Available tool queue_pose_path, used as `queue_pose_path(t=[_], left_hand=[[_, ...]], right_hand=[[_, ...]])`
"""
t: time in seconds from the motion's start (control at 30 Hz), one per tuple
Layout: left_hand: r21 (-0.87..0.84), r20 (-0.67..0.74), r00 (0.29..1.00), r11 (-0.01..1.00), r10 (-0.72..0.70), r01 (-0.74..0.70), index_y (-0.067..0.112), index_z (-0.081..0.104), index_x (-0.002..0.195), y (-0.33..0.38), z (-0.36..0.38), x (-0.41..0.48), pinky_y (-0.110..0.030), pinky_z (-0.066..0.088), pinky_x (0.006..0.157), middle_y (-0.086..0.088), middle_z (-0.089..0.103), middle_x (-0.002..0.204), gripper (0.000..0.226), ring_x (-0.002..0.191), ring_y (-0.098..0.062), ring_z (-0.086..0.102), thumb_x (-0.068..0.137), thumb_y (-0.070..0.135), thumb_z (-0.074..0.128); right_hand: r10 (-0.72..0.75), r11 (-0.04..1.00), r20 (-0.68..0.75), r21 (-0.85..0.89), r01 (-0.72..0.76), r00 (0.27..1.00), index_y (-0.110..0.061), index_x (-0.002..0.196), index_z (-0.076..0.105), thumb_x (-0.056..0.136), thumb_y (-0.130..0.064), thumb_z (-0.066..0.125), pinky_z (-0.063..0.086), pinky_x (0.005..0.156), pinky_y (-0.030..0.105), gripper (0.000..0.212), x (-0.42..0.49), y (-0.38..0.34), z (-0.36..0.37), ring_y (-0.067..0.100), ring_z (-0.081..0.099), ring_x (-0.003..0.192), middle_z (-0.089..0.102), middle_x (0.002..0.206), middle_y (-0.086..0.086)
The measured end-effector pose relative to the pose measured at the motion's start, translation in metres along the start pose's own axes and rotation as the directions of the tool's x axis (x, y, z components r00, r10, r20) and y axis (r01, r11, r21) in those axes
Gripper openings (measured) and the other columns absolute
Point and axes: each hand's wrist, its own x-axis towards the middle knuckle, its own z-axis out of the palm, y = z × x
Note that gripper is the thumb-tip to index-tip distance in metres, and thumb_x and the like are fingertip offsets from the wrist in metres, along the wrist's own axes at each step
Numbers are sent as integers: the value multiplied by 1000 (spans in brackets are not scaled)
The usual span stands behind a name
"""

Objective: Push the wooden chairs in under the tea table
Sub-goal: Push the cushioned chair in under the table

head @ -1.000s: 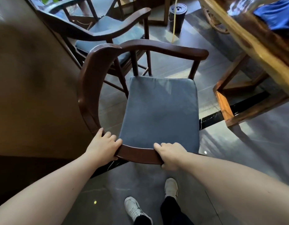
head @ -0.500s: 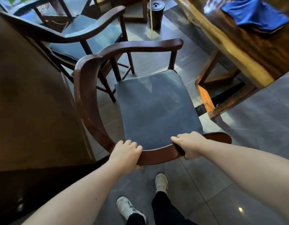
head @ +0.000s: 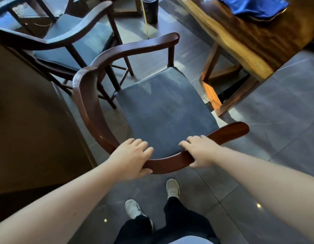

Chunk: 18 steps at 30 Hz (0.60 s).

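A dark wooden chair (head: 89, 101) with a curved back rail and a blue-grey seat cushion (head: 165, 110) stands on the tiled floor just in front of me. My left hand (head: 131, 155) and my right hand (head: 200, 150) both grip its curved rail near me, one on each side of the middle. The thick wooden tea table (head: 246, 41) fills the upper right, with its base (head: 212, 95) close to the chair's right front. The chair's seat lies outside the table top. A second matching chair (head: 68, 39) stands at the upper left.
A blue cloth (head: 254, 6) lies on the table top. A dark cylindrical bin (head: 151, 9) stands on the floor at the top. A brown cabinet side (head: 29, 120) runs along the left, close to the chair. My white shoes (head: 173, 189) are below the chair.
The chair has turned and shifted, its right arm end now showing at the right and its front nearer the table base. Both hands have stayed on the rail and the view has moved closer.
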Motion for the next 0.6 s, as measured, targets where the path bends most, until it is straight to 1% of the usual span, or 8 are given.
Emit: queue_pose_path(t=[0.07, 0.13, 0.23, 0.3, 0.4, 0.5, 0.57, 0.6], left_hand=[[32, -47, 999, 999, 22, -20, 16, 49, 120, -24, -11, -20, -43, 42, 93, -6, 57, 112, 66, 106, -28, 51, 81, 68, 43], [79, -90, 994, 996, 59, -52, 14, 52, 121, -51, -21, -39, -45, 42, 97, -8, 59, 114, 70, 109, -30, 52, 81, 71, 42], [148, -112, 989, 986, 99, -82, 14, 54, 122, -95, -34, -62, -46, 39, 103, -10, 60, 117, 80, 115, -31, 50, 78, 79, 37], [193, -92, 989, 977, 112, -93, 15, 53, 124, -127, -40, -73, -48, 36, 107, -10, 60, 121, 85, 120, -31, 49, 75, 82, 37], [242, -57, 990, 964, 126, -108, 18, 50, 128, -170, -40, -78, -49, 32, 110, -9, 57, 127, 82, 126, -31, 45, 72, 78, 50], [281, 5, 989, 949, 145, -140, 22, 45, 134, -203, -36, -72, -49, 25, 114, -7, 52, 135, 75, 132, -29, 37, 74, 63, 65], [287, 6, 983, 941, 186, -180, 24, 46, 133, -214, -32, -62, -48, 21, 115, -3, 52, 135, 64, 132, -27, 37, 78, 52, 67], [271, -4, 977, 940, 214, -205, 24, 48, 130, -220, -31, -56, -47, 20, 115, -2, 54, 132, 57, 131, -26, 39, 80, 48, 66]], right_hand=[[-41, 995, -103, 83, 50, 994, -25, 139, 32, 71, -64, 62, 42, 96, 45, 84, 0, -36, -7, 27, 48, 117, 49, 128, 5], [-55, 977, -211, 191, 97, 976, -23, 141, 30, 72, -67, 61, 40, 99, 43, 88, 3, -75, -19, 26, 46, 121, 47, 133, 4], [-39, 935, -340, 319, 154, 940, -19, 144, 30, 74, -63, 65, 38, 102, 41, 90, 20, -131, -38, 25, 43, 123, 45, 136, 5], [12, 908, -391, 391, 154, 920, -17, 144, 29, 75, -59, 68, 38, 103, 41, 90, 35, -163, -49, 24, 43, 122, 45, 135, 5], [116, 872, -414, 477, 106, 903, -16, 144, 29, 77, -51, 70, 38, 102, 42, 85, 56, -202, -55, 24, 44, 122, 45, 134, 4], [267, 810, -394, 586, 17, 880, -20, 143, 29, 79, -42, 69, 39, 103, 39, 79, 74, -229, -49, 23, 45, 122, 46, 136, 2], [364, 759, -364, 649, -46, 857, -24, 141, 31, 78, -38, 69, 39, 102, 36, 75, 78, -234, -37, 21, 48, 120, 50, 134, -1], [403, 753, -356, 653, -84, 843, -25, 139, 34, 77, -36, 69, 40, 100, 35, 72, 80, -235, -30, 21, 51, 116, 54, 131, -2]])
